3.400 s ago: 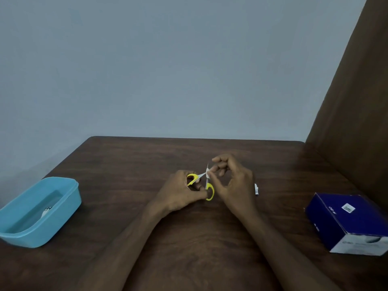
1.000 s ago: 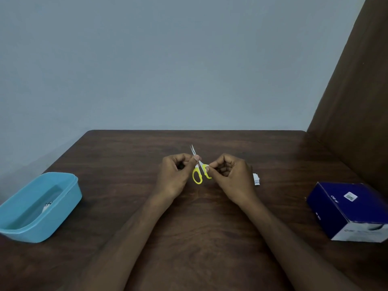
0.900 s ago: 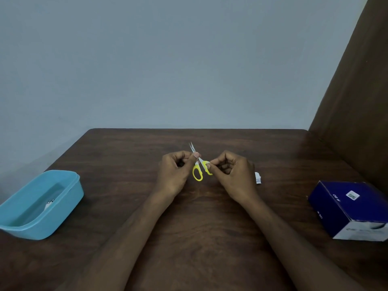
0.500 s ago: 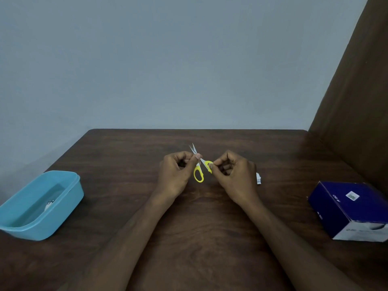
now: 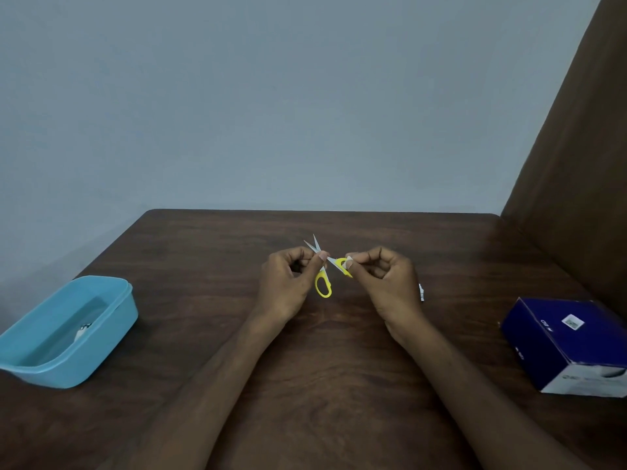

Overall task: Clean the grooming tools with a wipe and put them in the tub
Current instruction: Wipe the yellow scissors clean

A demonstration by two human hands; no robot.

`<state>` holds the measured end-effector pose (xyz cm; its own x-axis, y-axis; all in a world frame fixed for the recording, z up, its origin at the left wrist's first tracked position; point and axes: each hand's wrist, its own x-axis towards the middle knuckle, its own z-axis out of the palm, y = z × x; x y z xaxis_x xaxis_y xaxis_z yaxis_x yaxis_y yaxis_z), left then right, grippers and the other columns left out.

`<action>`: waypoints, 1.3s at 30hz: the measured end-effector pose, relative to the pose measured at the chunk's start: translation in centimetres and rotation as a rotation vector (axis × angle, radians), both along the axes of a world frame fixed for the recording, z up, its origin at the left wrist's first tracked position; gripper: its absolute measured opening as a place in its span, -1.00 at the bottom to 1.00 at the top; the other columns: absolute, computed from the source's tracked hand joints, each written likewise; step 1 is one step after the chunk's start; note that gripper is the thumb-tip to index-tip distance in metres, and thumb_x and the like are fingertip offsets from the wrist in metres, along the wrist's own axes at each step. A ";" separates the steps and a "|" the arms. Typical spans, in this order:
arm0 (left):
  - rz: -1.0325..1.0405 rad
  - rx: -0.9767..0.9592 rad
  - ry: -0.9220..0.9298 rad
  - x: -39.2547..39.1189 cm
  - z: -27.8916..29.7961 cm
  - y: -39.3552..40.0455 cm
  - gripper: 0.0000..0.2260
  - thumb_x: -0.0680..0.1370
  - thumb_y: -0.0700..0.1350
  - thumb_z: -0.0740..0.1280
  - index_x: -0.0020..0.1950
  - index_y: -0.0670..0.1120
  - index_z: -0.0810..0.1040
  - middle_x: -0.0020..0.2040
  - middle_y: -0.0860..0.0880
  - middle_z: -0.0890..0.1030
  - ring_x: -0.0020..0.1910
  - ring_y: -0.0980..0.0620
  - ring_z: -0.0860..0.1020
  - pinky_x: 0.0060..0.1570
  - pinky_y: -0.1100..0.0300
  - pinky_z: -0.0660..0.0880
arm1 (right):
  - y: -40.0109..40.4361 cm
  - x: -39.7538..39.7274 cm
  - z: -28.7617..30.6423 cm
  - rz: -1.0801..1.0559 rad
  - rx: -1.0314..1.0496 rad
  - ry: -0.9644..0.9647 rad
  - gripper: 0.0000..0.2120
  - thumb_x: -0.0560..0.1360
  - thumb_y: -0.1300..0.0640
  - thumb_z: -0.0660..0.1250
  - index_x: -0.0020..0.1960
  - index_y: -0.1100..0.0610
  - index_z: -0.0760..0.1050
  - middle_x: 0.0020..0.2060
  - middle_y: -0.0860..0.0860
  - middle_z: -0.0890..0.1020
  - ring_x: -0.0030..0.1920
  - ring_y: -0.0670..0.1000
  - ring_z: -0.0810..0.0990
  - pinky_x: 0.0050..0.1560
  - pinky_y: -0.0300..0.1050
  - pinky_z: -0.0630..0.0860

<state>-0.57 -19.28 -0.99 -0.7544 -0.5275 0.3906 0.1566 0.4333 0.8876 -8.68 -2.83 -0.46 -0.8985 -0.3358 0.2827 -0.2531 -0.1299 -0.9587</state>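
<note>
My left hand pinches the small yellow-handled scissors at the pivot, blades parted and pointing away, one handle loop hanging below, while my right hand pinches the other loop through a scrap of white wipe, all of it held above the surface. I judge the scissors are mid-clean and not yet ready to go in. The blue tub sits well apart to my left with something small and pale already inside, too small to identify, so at least one piece seems done.
</note>
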 end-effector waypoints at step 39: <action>0.057 0.045 0.008 0.0 0.1 0.0 -0.72 0.62 0.00 0.51 -0.26 -0.08 0.70 -0.37 0.01 0.63 -0.37 0.21 0.50 -0.28 0.30 0.42 | 0.4 0.5 0.2 -0.191 0.406 1.093 -0.81 0.41 0.40 0.56 -0.15 0.16 0.63 -0.24 -0.01 0.63 -0.20 0.05 0.54 -0.17 -0.20 0.40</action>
<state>-0.60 -19.29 -0.88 -0.7198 -0.5865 0.3714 0.1399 0.4014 0.9051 -8.20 -2.47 -0.30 -0.2909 -0.4646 0.8364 -0.9471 0.2636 -0.1830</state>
